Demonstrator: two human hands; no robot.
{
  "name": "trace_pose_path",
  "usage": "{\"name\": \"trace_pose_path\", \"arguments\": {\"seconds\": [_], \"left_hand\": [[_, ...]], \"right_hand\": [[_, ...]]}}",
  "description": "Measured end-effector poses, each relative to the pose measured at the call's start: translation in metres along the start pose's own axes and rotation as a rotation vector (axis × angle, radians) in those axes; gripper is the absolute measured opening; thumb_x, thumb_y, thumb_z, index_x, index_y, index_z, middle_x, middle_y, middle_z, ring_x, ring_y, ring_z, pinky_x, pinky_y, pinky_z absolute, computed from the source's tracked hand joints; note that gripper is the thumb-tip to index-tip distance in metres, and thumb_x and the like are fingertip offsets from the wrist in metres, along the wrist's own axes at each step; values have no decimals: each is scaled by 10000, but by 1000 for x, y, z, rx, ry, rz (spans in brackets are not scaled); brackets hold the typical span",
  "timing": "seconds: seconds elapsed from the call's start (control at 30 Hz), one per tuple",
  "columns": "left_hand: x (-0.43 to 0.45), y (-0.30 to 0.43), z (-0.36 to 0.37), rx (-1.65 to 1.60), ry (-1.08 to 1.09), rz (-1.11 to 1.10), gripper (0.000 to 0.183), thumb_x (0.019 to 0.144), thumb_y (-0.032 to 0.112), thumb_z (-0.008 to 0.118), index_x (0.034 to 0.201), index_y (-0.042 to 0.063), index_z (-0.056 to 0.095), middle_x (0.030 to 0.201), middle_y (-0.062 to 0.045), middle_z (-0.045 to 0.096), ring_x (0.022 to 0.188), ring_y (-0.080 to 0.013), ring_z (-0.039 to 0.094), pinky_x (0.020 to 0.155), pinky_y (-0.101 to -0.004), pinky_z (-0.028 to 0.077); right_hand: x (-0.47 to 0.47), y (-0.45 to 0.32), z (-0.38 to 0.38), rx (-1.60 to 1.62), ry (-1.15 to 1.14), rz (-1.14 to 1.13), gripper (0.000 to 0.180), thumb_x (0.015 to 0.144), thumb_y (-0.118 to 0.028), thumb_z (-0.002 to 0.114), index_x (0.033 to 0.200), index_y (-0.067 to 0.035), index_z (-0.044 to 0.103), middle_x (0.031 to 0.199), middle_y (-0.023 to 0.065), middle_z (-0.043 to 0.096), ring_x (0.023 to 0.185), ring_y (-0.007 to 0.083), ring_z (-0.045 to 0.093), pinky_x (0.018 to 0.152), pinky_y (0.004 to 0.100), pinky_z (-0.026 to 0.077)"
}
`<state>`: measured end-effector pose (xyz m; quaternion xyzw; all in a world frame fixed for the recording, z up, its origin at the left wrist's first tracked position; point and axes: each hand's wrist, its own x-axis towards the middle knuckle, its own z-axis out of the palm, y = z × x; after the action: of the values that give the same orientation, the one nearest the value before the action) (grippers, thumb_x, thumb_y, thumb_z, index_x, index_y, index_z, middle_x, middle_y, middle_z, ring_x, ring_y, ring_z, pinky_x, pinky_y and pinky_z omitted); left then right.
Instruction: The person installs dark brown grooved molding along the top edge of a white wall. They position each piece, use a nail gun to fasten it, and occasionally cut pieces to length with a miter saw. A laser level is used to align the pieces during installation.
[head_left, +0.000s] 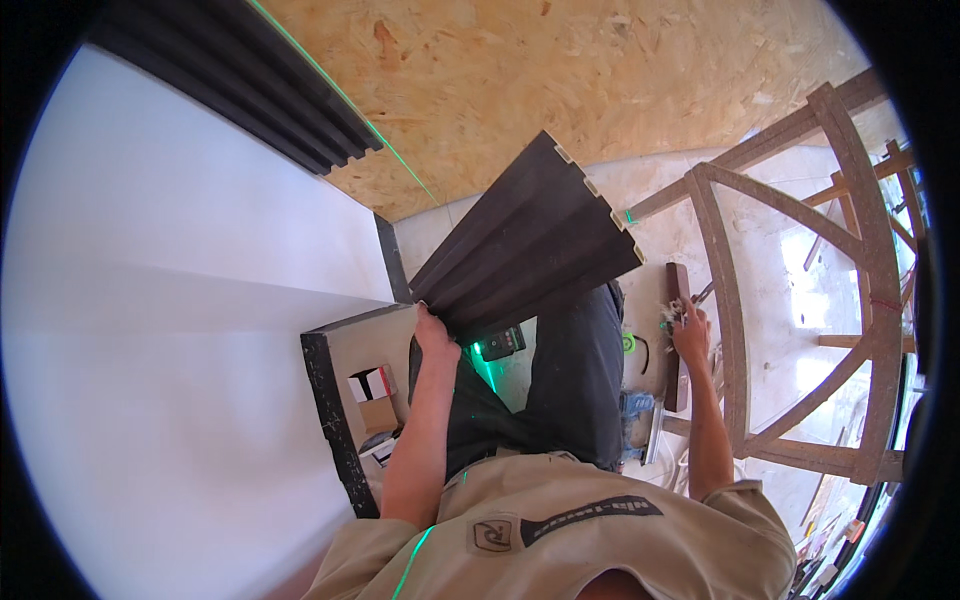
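Observation:
My left hand (437, 334) grips one edge of a dark fluted wall panel (517, 240), which is tilted over my knees. Pale hollow openings show along the panel's far cut end. Off to the right, my right hand (691, 334) is low over a dark reddish-brown bar (676, 386) on the floor. A small tangled whitish thing (670, 313) shows at its fingertips; whether the fingers hold it is unclear. Between my legs stands a laser level (501, 343), casting green light.
Matching dark fluted panelling (300, 90) covers the upper left of an OSB wall (480, 75), with a green laser line beside it. White surface (172, 285) at left. Wooden trestle frame (720, 300) stands right. Near my right leg lie a blue tool (636, 405) and a bright green object (628, 343). Opened box (373, 384) at left.

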<state>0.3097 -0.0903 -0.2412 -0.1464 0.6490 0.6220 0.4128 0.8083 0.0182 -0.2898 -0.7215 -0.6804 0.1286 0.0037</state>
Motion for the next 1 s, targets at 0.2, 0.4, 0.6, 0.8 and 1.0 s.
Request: {"name": "trace_pose_path", "arguments": {"seconds": [0.2,0.4,0.6,0.8,1.0], "left_hand": [[3,-17,36,-178,-7,-105,691,1083,543,434,1550,34,443,1562,-100,496,1336,-256,554,1100,-406,460],[44,-25,45,-325,-118,-65,583,1094,556,402,1469,129,532,1392,-72,589,1038,-186,595,850,-337,501],[86,-37,-28,268,-145,346,566,1048,504,561,1419,76,578,1243,-122,637,1084,-234,613,919,-370,499],[53,-49,-134,1231,-155,762,598,924,412,738,1376,40,613,1381,-210,557,1277,-385,535,1078,-518,426],[43,-44,-132,1383,-154,752,660,896,418,755,1420,58,578,1496,-204,453,1403,-430,397,1148,-556,345]], "right_hand": [[-9,-190,-176,1352,-453,-415,683,917,-330,791,1453,-4,523,1291,173,637,893,175,685,685,294,544],[8,-350,-206,918,-321,-322,372,898,-319,820,981,18,687,829,69,682,633,123,629,513,278,467],[55,-438,-139,815,-310,-541,280,868,-227,836,933,7,696,733,39,688,653,125,663,594,312,543],[98,-521,-45,593,-259,-595,331,810,-319,791,899,-2,759,688,121,730,654,221,736,639,376,579],[117,-570,9,527,-252,-577,376,779,-353,766,881,9,770,793,201,742,788,336,745,726,447,584]]}}
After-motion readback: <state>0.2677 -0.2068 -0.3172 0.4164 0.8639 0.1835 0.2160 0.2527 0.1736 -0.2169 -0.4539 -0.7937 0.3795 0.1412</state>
